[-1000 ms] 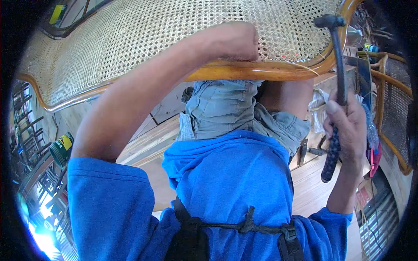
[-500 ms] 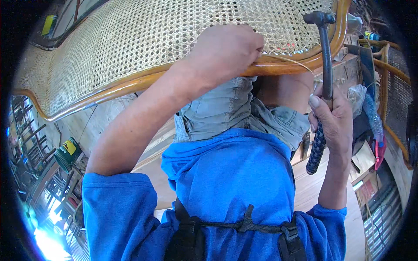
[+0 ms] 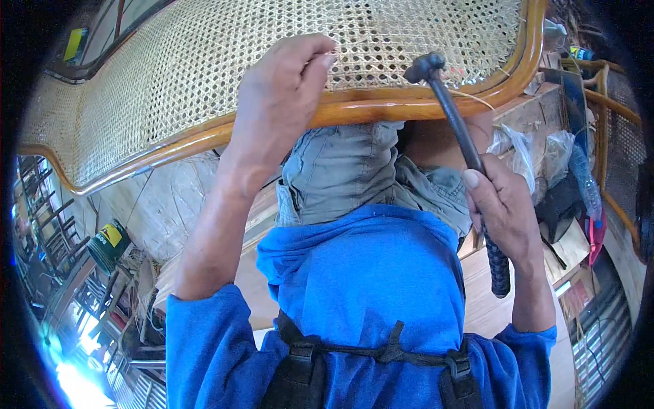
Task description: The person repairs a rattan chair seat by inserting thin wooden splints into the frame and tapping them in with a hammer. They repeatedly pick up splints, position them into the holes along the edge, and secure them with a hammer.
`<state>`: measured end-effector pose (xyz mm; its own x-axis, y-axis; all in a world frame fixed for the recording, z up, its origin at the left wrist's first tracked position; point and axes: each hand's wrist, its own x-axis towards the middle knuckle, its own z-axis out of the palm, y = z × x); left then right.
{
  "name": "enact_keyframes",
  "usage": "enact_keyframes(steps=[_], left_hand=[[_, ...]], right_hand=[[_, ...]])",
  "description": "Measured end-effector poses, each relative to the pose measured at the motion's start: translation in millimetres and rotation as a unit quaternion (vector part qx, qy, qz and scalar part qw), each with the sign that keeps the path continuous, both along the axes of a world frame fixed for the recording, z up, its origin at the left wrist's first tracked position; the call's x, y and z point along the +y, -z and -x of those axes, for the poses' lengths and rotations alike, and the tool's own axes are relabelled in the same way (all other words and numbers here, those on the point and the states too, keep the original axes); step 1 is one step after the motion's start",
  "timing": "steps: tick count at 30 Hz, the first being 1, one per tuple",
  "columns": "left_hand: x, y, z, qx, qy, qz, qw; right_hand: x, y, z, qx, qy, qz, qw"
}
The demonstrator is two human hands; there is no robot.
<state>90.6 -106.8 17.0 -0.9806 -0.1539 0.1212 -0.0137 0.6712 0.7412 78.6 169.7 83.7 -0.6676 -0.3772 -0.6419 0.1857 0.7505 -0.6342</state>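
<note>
A woven cane panel (image 3: pixel 197 82), set in a curved, varnished wooden frame (image 3: pixel 388 109), lies across my lap. Above the panel, near the frame's front rail, my left hand (image 3: pixel 283 88) is closed, its thumb against the curled fingers. Whatever those fingertips may pinch is too small to make out. My right hand (image 3: pixel 503 211) grips a dark hammer (image 3: pixel 455 119) partway along its handle, with the head up over the panel's edge and the braided grip end pointing down. A loose cane strand (image 3: pixel 477 101) curves over the rail to the right of the hammer head.
At the right stand another cane-and-wood furniture frame (image 3: pixel 599 136) and clear plastic bags (image 3: pixel 560 151). A green and yellow can (image 3: pixel 109 244) sits at the left, near stacked chair frames (image 3: pixel 58 211). A wooden board (image 3: pixel 545 273) lies at my right side.
My left hand has moved left along the rail, away from the strand's spot. The hammer has tilted, its head swinging left and down toward the rail, as my right hand shifted slightly left and lower.
</note>
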Motion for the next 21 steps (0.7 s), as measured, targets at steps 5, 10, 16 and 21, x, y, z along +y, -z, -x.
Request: enact_keyframes(steps=[5, 10, 16, 21], left_hand=[[-4.9, 15.9, -10.3, 0.03, -0.044, -0.014, 0.998], [-1.3, 19.6, -11.9, 0.038, -0.047, -0.035, 0.998], [-1.5, 21.6, -9.9, 0.049, -0.055, -0.037, 0.997], [-1.1, 20.3, -9.4, 0.054, -0.052, -0.015, 0.997]], right_hand=[[-20.8, 1.2, 0.3, 0.055, -0.026, -0.008, 0.998], [-22.0, 9.7, 1.8, 0.054, -0.059, -0.037, 0.996], [-23.3, 11.0, -5.5, 0.082, -0.064, -0.029, 0.994], [-14.2, 3.3, -0.4, 0.057, -0.015, -0.008, 0.998]])
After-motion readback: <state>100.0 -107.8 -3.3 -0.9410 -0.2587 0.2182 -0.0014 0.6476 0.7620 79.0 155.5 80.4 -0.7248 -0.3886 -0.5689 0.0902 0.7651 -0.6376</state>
